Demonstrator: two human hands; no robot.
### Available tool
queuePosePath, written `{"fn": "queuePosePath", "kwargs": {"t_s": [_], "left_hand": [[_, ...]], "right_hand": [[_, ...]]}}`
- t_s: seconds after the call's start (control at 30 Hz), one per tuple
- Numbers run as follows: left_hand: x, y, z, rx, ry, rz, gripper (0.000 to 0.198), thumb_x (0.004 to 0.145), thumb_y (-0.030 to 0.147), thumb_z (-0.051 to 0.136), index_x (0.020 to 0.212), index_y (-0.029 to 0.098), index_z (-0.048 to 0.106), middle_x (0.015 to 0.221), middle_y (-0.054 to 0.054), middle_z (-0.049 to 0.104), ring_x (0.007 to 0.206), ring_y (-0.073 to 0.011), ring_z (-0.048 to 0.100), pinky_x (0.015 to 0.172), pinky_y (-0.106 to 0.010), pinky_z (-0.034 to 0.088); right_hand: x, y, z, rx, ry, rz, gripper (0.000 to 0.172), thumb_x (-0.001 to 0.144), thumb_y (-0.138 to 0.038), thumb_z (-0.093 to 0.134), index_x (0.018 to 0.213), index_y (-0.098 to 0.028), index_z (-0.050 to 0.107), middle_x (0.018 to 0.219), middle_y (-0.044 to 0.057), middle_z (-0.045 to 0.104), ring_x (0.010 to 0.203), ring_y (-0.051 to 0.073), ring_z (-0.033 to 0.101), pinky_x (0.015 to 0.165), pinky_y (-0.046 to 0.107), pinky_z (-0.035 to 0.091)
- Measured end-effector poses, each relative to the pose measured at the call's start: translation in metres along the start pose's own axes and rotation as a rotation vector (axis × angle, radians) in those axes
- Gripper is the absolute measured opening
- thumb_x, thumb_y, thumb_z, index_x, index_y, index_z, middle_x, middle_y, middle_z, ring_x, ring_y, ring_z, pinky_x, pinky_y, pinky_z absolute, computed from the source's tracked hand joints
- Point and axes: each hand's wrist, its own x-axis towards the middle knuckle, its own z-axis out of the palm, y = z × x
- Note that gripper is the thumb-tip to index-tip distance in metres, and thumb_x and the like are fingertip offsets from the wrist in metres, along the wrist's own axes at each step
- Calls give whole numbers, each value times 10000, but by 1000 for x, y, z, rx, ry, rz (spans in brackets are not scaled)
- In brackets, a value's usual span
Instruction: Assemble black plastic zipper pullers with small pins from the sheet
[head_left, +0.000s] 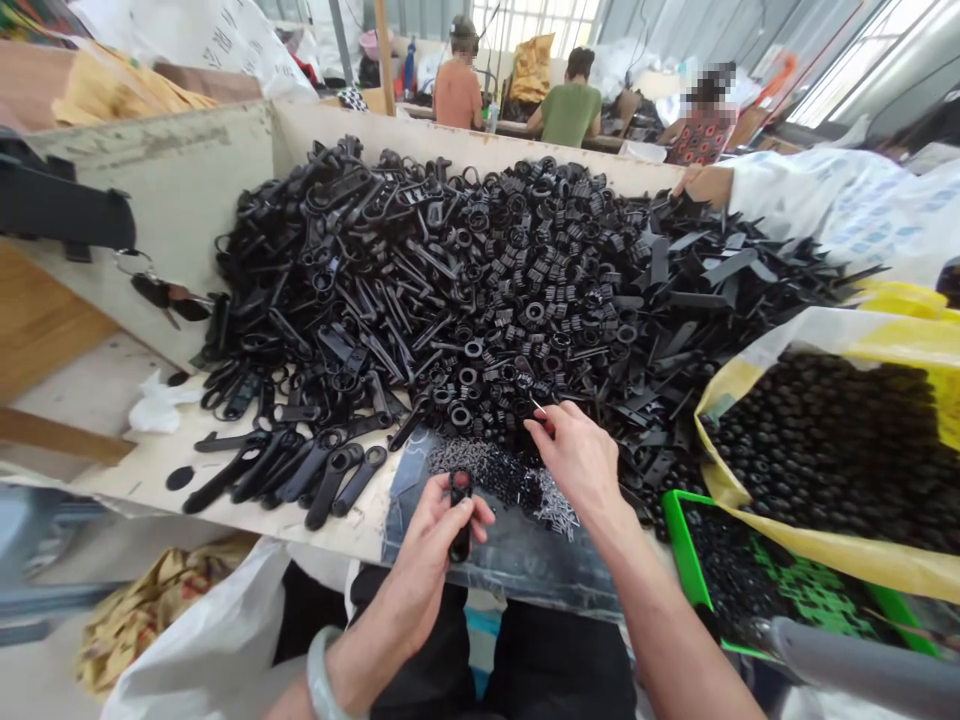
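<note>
My left hand [442,520] is closed around a black plastic handle piece [460,540] with a ring-shaped end, held upright above the dark mat [510,560]. My right hand [577,455] is in a pinch at the front of the heap of black ribbed rings [551,265]. A thin, light metal piece [538,406] sticks out from its fingertips; its exact kind is too small to make out. Between my hands, on the mat, lie small springs [461,458], tiny black parts [504,475] and silver pins [559,505].
Handle pieces [337,345] are heaped at left, with several ring-ended ones [326,485] in front. Flat black strips [720,270] lie at right, beside a yellow-edged bag [720,470] of black beads and a green tray [679,530]. Keys [169,295] hang left. Co-workers [571,100] sit behind.
</note>
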Motion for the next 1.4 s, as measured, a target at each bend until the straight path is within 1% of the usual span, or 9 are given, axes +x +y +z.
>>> {"fn": "queuePosePath", "kwargs": {"t_s": [0.2, 0.37, 0.43, 0.53, 0.67, 0.9, 1.1, 1.27, 1.4], "left_hand": [[-2, 7, -10, -79, -15, -95, 345, 796, 324, 768, 1064, 190, 595, 962, -60, 746, 831, -180, 625, 814, -323, 449], [-2, 5, 1, -83, -32, -27, 273, 815, 230, 696, 1070, 207, 603, 1008, -48, 747, 903, -181, 630, 869, -327, 437], [-4, 4, 7, -117, -42, -28, 316, 763, 167, 677, 1073, 207, 629, 1046, -50, 746, 957, -194, 638, 907, -333, 435], [-10, 1, 14, -206, -50, -47, 342, 716, 136, 673, 1050, 211, 668, 1072, -39, 738, 1047, -213, 639, 1002, -350, 422], [-20, -5, 18, -287, -74, -17, 244, 787, 196, 723, 1026, 212, 682, 1106, -31, 716, 1131, -200, 602, 1076, -324, 393], [-29, -11, 15, -350, -5, -57, 275, 789, 331, 826, 969, 213, 654, 1011, -25, 691, 991, -169, 611, 934, -292, 464], [-28, -9, 14, -411, -56, -28, 239, 793, 263, 821, 970, 208, 670, 1007, -29, 688, 1012, -175, 607, 995, -307, 441], [-27, -7, 14, -438, -35, -14, 356, 776, 257, 844, 1085, 222, 672, 1089, -32, 701, 1107, -185, 598, 1047, -314, 425], [-30, -8, 15, -407, -68, -15, 299, 810, 299, 821, 1065, 211, 692, 1146, -53, 703, 1157, -204, 593, 1064, -331, 430]], "right_hand": [[0, 11, -13, 116, 39, 55, 216, 903, -370, 574, 856, -188, 681, 770, 19, 668, 578, 136, 538, 567, 266, 399], [-48, 0, -28, 272, -66, 54, 246, 950, -428, 536, 854, -211, 599, 611, -34, 622, 447, 112, 509, 451, 228, 400], [-73, -11, -30, 230, -76, -35, 181, 954, -373, 576, 944, -208, 650, 662, -27, 686, 438, 101, 527, 460, 220, 420], [-102, -25, -27, 14, -6, -316, 193, 1001, -275, 547, 1065, -202, 715, 771, -4, 750, 474, 92, 596, 514, 215, 452], [-122, -37, -19, -185, 81, -531, 269, 1042, -199, 491, 1075, -160, 755, 726, 5, 730, 524, 104, 665, 526, 223, 448], [-145, -46, -11, 26, -86, -454, 353, 1063, -249, 468, 1310, -153, 701, 1059, 101, 782, 734, 135, 779, 592, 190, 574], [-148, -41, -15, 237, -10, -357, 312, 1015, -157, 529, 1234, -206, 746, 1122, 97, 778, 926, 171, 788, 790, 224, 636], [-143, -39, -25, 192, 80, -366, 235, 1010, -218, 602, 1172, -202, 772, 967, 80, 751, 731, 138, 750, 636, 190, 609], [-144, -40, -18, 161, 97, -414, 226, 1014, -225, 602, 1157, -203, 777, 932, 72, 735, 717, 135, 741, 637, 198, 605]]}}
